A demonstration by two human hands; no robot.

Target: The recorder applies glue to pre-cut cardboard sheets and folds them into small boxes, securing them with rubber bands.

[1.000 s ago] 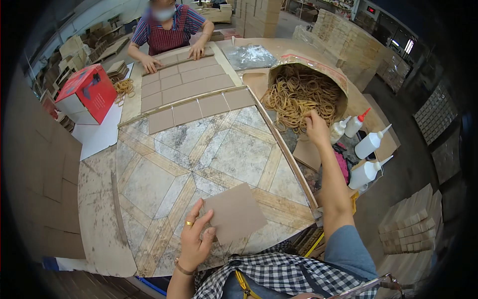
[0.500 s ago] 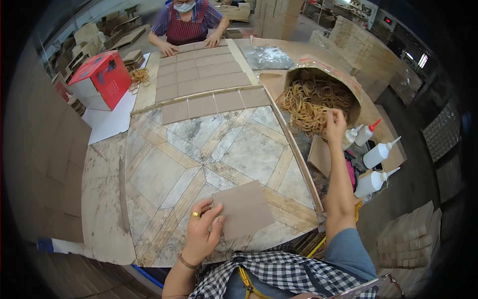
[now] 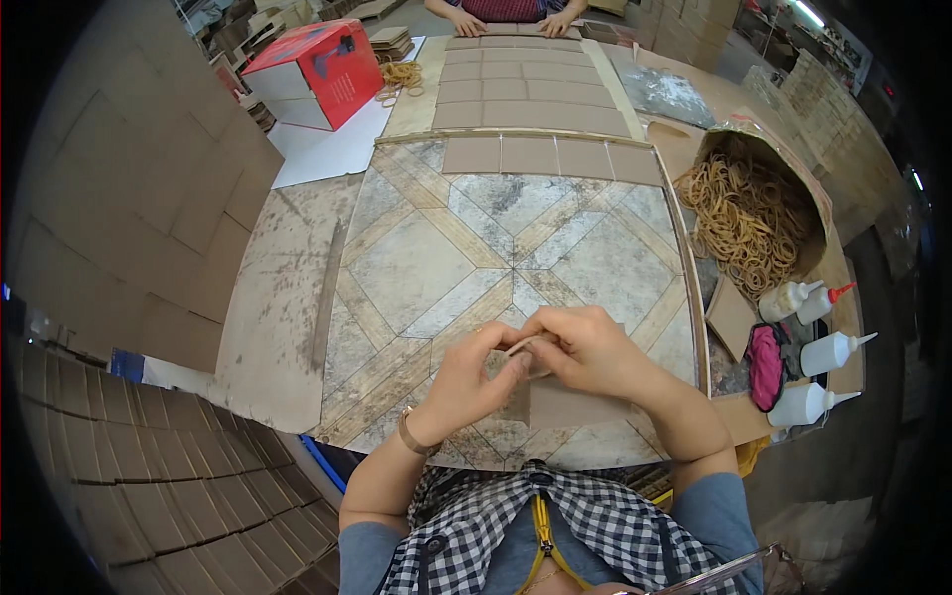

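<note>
Above the near half of the patterned tabletop, my left hand (image 3: 478, 375) and my right hand (image 3: 591, 349) meet with fingertips pinched. A thin, pale curved strip, which looks like a rubber band (image 3: 523, 345), runs between their fingers; part of it is hidden. Under my right hand lies a flat brown square card (image 3: 577, 405), partly covered by the hand. Whether my left fingers also touch the card I cannot tell. To the right, a paper sack (image 3: 825, 203) on its side holds a heap of tan rubber bands (image 3: 739, 218).
White squeeze bottles (image 3: 831, 352) and a pink item (image 3: 765, 367) stand right of the board's raised edge. Brown cards (image 3: 531, 104) lie in rows beyond, where another person's hands (image 3: 555, 25) rest. A red-and-white box (image 3: 342, 74) sits far left; stacked brown cards fill the lower left.
My right hand has left the rubber-band heap and come back to my left hand. The card now lies lower, below my hands. The view has shifted.
</note>
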